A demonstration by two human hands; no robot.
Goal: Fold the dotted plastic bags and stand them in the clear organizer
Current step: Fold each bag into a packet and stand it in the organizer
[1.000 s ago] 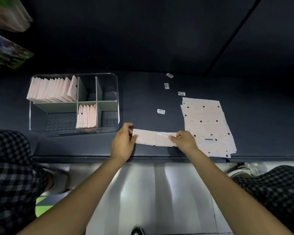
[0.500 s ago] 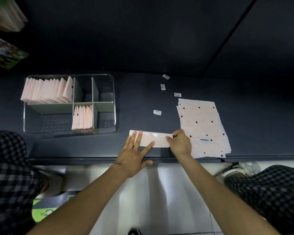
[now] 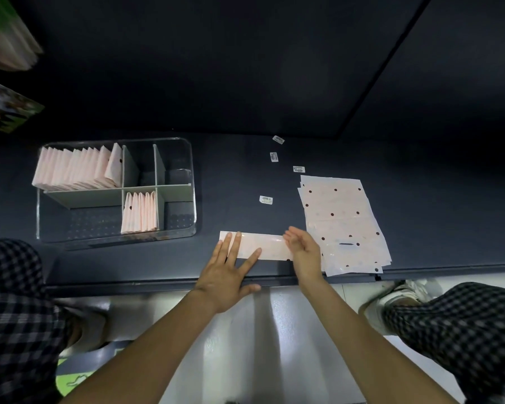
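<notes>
Pressing one folded strip [image 3: 260,245]: left hand [image 3: 226,275], right hand [image 3: 302,252].

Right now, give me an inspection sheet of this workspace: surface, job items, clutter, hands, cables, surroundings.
Surface: dark counter, matte; its front edge is nearest the person.
Job's things: clear organizer at left, folded bags standing in its back-left and front-middle compartments; other compartments look unfilled. Folded strip lies flat near the front edge. Stack of flat dotted bags to its right.
Clutter: four small labels scattered behind the strip.
Hands: left hand flat, straight fingers pressing the strip's left part; right hand at the strip's right end, fingers loosely bent, grip unclear.
Cables: nothing seen.
Surroundings: dark wall panels behind; checked fabric at both sides; a shoe lower right; blurred packs upper left.
</notes>
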